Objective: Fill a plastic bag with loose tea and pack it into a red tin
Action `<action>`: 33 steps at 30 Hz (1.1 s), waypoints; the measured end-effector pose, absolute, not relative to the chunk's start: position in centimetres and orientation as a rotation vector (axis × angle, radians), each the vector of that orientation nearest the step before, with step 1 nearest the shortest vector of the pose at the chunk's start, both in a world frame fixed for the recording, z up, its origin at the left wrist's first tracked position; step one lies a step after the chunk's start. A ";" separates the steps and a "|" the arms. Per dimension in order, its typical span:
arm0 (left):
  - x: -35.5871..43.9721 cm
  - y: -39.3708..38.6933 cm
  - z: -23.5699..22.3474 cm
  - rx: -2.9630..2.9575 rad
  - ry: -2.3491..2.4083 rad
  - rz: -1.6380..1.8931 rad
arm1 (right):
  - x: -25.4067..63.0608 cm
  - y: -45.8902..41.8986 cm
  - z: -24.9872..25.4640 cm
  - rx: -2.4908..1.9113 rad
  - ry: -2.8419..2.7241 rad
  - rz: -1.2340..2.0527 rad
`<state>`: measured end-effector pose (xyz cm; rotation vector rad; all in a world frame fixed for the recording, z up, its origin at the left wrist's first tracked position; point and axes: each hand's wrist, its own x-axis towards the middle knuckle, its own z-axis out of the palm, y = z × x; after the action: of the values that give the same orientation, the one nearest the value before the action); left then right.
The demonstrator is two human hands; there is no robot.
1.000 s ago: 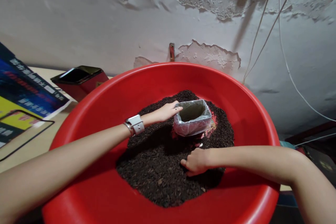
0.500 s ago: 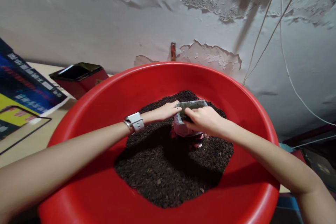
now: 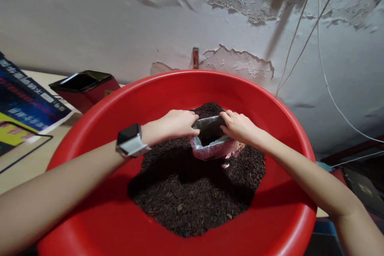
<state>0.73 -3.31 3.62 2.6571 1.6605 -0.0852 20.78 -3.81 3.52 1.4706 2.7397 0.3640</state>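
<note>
White cable [image 3: 319, 42] before a peeling, patchy wall [image 3: 90, 28]

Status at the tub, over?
Left grip at bag's left end; right grip at its right. Bag open, partly hidden by both grips. Dark flakes around, in tub.

a watch [image 3: 129, 138] with a squarish, round-cornered dark face [image 3: 128, 133] is worn on the left wrist, held there by a broad pale grey strap [image 3: 135, 147]. the left forearm [image 3: 66, 180] is otherwise seen bare, and the right arm [image 3: 303, 174] is seen uncovered from the hand [image 3: 240, 128] to past the elbow.
</note>
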 end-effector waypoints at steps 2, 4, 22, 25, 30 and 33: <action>2.0 -5.2 4.3 2.874 1.704 0.148 | 20.9 -3.2 3.3 1.521 2.644 0.287; 3.8 -7.5 4.4 2.939 1.491 0.352 | 21.0 -2.7 3.1 1.515 2.566 0.231; 5.4 -12.5 -8.7 2.538 0.683 -0.215 | 18.3 -6.9 0.3 0.896 2.922 0.376; 5.9 -12.9 -8.6 2.793 0.561 -0.269 | 18.4 -6.8 0.2 0.903 2.909 0.361; 7.2 -12.7 -5.7 3.220 0.272 0.082 | 18.7 -5.7 0.8 1.042 2.862 0.352; 7.4 -12.1 -2.9 3.366 0.180 0.353 | 18.8 -5.2 1.0 1.134 2.858 0.353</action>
<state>7.37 -12.07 -2.90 3.3662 0.1797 0.3527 18.75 -5.21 1.00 1.1340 2.8581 0.3535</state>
